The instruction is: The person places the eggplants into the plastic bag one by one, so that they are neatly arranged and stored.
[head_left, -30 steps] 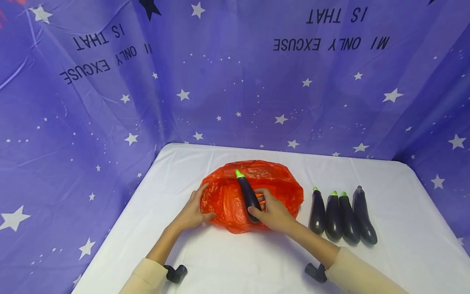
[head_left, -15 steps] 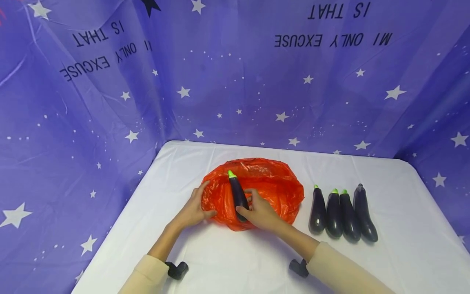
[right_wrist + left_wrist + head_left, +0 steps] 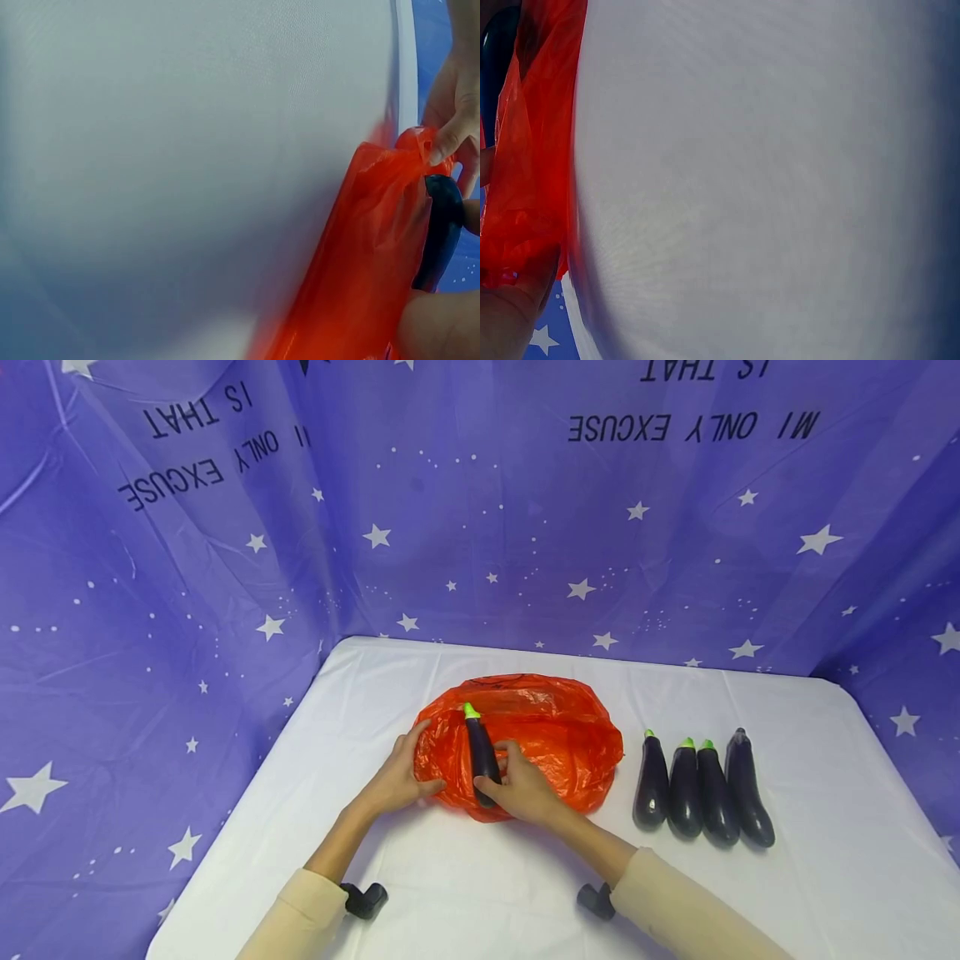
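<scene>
My right hand [image 3: 525, 787] grips a dark purple eggplant [image 3: 482, 752] near its thick lower end, its bright green stem pointing away from me. The eggplant is over the left part of an open red plastic bag [image 3: 562, 747]; in the right wrist view the eggplant [image 3: 442, 232] shows beside the bag's wall. At the bag's left side, my left hand [image 3: 397, 777] holds the rim. The right wrist view shows the left thumb on the red plastic [image 3: 375, 247], with fingers partly hidden behind. In the left wrist view, red film [image 3: 540, 135] covers part of that hand.
Several more eggplants [image 3: 686, 793] lie in a row right of the bag. The table has a white cloth [image 3: 450, 893]. A purple star-patterned curtain [image 3: 480, 527] hangs behind and at the sides. Dark wrist devices [image 3: 366, 900] show by both sleeves.
My right hand has carried the eggplant leftward across the bag, toward my left hand, and the eggplant stands more upright in view. The left hand stays at the rim. The head view has tilted slightly.
</scene>
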Demonstrator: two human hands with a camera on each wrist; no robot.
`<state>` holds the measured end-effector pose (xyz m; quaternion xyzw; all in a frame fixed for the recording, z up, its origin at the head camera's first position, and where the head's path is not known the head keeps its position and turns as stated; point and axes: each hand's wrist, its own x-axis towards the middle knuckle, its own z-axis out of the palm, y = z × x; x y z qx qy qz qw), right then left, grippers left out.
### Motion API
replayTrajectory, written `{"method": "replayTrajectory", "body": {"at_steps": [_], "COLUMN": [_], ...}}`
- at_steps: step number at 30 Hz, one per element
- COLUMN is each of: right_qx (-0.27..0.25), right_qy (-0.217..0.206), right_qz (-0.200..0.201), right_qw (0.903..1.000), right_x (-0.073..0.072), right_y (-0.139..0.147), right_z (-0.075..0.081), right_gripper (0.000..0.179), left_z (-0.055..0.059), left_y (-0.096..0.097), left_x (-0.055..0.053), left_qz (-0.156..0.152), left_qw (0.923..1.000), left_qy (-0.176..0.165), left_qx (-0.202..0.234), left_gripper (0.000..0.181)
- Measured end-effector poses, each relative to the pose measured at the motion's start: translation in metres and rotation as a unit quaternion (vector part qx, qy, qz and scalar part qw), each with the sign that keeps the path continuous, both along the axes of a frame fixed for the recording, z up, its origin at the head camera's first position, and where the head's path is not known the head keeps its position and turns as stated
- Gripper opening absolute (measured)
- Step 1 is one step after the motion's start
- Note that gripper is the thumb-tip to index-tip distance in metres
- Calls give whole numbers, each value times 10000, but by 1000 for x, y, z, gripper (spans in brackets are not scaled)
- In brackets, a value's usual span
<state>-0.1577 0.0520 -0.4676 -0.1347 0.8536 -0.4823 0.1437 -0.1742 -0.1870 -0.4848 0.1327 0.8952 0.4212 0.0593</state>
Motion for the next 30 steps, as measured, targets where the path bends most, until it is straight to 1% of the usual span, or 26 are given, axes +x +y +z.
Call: {"method": "replayTrajectory", "body": {"at_steps": [9, 15, 20, 26, 30], "right_qx": [-112, 33, 148, 138, 213], "right_qy": [-61, -17, 84, 35, 147], "right_qz": [-22, -34, -27, -173, -257], "right_qw": [9999, 10000, 9999, 9997, 9993], "right_x": [1, 0, -2, -3, -5], "right_y": [-9, -12, -14, -17, -20], "right_z": [-4, -8, -12, -13, -14], "right_gripper": [64, 62, 61, 61, 62], "left_z": [1, 2, 2, 3, 3], "left_y": [0, 1, 1, 2, 2], "left_x": [-1, -1, 0, 1, 1], "left_qz": [-4, 10, -33, -53, -54], "left_qw": [10000, 9999, 10000, 10000, 10000], "left_qy": [-43, -100, -69, -56, -20], "left_qx": [0, -29, -46, -20, -65], "left_gripper": [102, 104, 105, 105, 105]}}
